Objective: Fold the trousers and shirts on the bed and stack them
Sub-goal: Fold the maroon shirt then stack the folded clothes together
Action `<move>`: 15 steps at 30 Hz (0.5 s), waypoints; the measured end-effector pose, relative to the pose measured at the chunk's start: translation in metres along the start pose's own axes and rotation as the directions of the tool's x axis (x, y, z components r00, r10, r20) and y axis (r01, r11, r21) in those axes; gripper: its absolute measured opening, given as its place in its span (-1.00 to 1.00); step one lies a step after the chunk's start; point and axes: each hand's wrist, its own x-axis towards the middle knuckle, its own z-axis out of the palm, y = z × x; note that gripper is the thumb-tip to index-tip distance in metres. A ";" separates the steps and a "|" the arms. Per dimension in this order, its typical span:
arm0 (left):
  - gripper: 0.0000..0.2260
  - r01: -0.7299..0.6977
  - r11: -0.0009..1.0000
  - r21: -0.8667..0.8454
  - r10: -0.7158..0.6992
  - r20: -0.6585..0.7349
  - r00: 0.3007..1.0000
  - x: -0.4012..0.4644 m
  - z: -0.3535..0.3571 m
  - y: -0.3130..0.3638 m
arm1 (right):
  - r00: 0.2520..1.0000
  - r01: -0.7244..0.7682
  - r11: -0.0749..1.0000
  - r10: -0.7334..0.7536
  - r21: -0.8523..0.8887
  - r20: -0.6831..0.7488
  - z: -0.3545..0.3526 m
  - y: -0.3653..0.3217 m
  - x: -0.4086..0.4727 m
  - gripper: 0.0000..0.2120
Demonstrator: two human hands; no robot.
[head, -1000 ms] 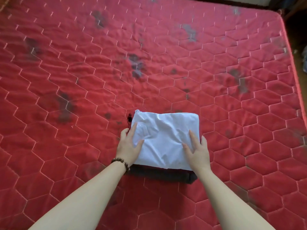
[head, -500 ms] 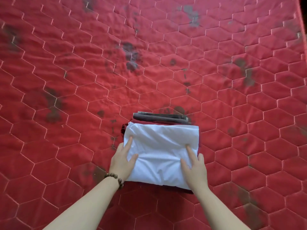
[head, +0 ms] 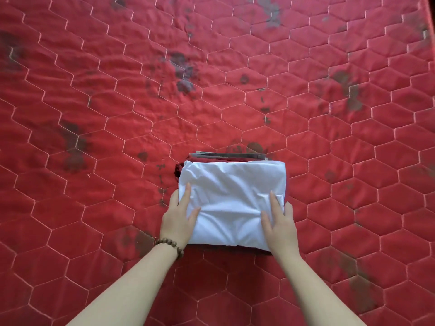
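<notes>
Both hands lie flat and open, left hand [head: 177, 218] and right hand [head: 280, 223], pressing the folded white shirt [head: 231, 198] atop the pile. The bed [head: 94, 114] shows no loose clothes; the job looks nearly done.

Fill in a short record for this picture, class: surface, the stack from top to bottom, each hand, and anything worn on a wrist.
surface: red quilted mattress with dark stains
top of stack: folded white garment
beneath it: dark red garment, showing at the left and far edges
lowest visible: dark grey garment, showing only at the far edge
left hand: fingers straight, resting on the white garment's left edge
right hand: fingers straight, resting on its right part
wrist: beaded bracelet on the left wrist
</notes>
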 end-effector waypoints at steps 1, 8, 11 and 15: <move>-0.38 0.041 0.999 -0.008 -0.040 0.047 0.998 0.002 0.002 -0.005 | 0.996 -0.038 0.999 0.037 0.004 0.081 0.001 0.004 0.004 -0.46; -0.44 0.048 0.996 0.079 -0.049 0.017 0.999 -0.001 -0.002 -0.006 | 0.982 -0.172 0.954 0.187 -0.244 0.036 0.003 -0.003 0.002 -0.43; -0.47 0.043 0.963 0.266 0.010 -0.197 0.980 -0.001 -0.004 0.011 | 0.984 -0.043 0.915 -0.030 -0.400 -0.174 0.005 -0.016 0.000 -0.44; -0.52 -0.389 0.834 0.392 0.447 -0.068 0.892 0.018 0.015 0.046 | 0.920 0.340 0.814 -0.392 -0.471 -0.014 0.029 -0.049 0.015 -0.42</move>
